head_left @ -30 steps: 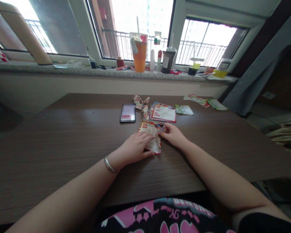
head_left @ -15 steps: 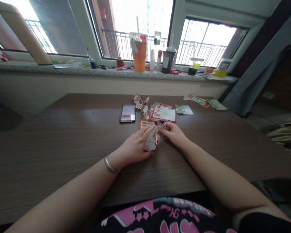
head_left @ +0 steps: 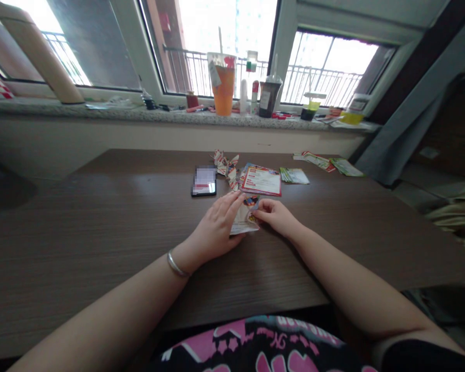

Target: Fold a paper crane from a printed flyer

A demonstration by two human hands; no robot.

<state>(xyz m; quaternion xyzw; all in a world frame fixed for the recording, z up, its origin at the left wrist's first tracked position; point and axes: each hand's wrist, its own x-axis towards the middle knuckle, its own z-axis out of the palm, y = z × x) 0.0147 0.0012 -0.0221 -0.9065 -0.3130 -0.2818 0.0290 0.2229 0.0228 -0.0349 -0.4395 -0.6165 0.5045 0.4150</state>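
A printed sheet of paper (head_left: 241, 225), partly folded, lies on the brown table (head_left: 139, 243) in front of me. My left hand (head_left: 220, 222), with a silver bangle at the wrist, rests flat over the sheet's left part, its fingers stretched out. My right hand (head_left: 274, 214) pinches the sheet's right edge between thumb and fingertips. Just beyond the sheet is a stack of printed sheets with red borders (head_left: 262, 180). Folded striped paper pieces (head_left: 227, 168) lie in a heap left of that stack. My left palm hides part of the sheet.
A phone (head_left: 204, 181) with a lit screen lies left of the folded pieces. Green-edged cards (head_left: 294, 175) and more printed papers (head_left: 318, 161) are at the back right. Cups, including an orange drink (head_left: 223, 88), stand on the windowsill (head_left: 158, 114).
The sheet's right part has been folded over, and its outline has changed. My left hand has shifted slightly up and lies flatter; my right hand has moved slightly toward me.
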